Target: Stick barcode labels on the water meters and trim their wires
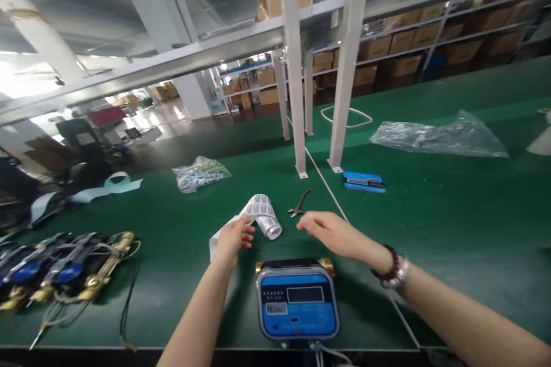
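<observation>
My left hand is over the near edge of a roll of printed white labels, its fingers apart and slightly curled. I cannot tell whether it touches the strip. My right hand hovers just right of a pair of cutting pliers, fingers loosely bent, with nothing visible in them. Between my forearms, at the near table edge, lies a blue-faced meter with a dark display, brass ends and cables at its bottom.
Several similar meters with brass fittings lie at left, beside a black cable. Farther back are a bag of small parts, a blue faceplate, clear plastic bags and a white cord loop. White posts rise from the green table.
</observation>
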Available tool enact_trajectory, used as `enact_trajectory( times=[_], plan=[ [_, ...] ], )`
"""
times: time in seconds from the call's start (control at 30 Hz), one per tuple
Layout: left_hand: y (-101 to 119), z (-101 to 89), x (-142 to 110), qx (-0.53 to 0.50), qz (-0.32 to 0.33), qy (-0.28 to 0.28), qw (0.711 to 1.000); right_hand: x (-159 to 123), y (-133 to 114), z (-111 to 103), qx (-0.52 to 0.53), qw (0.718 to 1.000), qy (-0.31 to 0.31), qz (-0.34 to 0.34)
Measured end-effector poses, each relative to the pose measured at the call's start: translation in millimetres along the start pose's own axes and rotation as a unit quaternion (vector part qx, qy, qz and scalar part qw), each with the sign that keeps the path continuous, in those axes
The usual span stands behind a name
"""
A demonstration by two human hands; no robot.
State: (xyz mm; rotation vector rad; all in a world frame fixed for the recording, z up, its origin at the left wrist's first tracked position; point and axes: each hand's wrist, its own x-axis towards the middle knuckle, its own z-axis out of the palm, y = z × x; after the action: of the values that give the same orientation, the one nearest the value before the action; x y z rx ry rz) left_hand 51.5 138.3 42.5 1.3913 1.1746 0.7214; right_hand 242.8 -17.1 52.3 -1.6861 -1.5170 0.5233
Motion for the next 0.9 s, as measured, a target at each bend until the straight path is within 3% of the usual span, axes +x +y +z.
enact_trajectory(
  times=[0.13, 0.2, 0.27, 0.37, 0.5, 0.6, 0.77, 0.9],
  plan=[
    [0.9, 19.3, 20.3, -0.087, -0.092, -0.028, 0.992, 87.0, 6.5, 16.5, -0.013, 0.998, 0.056, 0.004],
    [-1.5, 24.0, 25.9, -0.119, -0.088, -0.017, 0.989, 114.7, 8.4, 33.9, -0.009, 0.997, 0.069, -0.01],
    [-3.8, 24.5, 27.6, -0.143, -0.058, -0.01, 0.988, 123.9, 7.7, 48.2, 0.0, 0.996, 0.077, -0.041],
    [-3.8, 22.3, 21.9, -0.159, 0.015, -0.022, 0.987, 109.8, 2.6, 55.7, 0.009, 0.99, 0.101, -0.102],
    [2.5, 28.3, 6.3, -0.149, 0.104, -0.064, 0.981, 78.1, -6.9, 45.2, -0.003, 0.972, 0.153, -0.18],
    [7.0, 38.2, -1.9, -0.136, 0.15, -0.092, 0.975, 66.1, -9.7, 37.0, -0.003, 0.969, 0.162, -0.186],
    [8.8, 44.5, -7.6, -0.122, 0.175, -0.098, 0.972, 60.6, -4.2, 34.8, 0.019, 0.977, 0.17, -0.131],
    [11.5, 43.4, -11.2, -0.147, 0.141, -0.092, 0.975, 56.7, -3.0, 36.5, 0.022, 0.975, 0.175, -0.138]
  ],
)
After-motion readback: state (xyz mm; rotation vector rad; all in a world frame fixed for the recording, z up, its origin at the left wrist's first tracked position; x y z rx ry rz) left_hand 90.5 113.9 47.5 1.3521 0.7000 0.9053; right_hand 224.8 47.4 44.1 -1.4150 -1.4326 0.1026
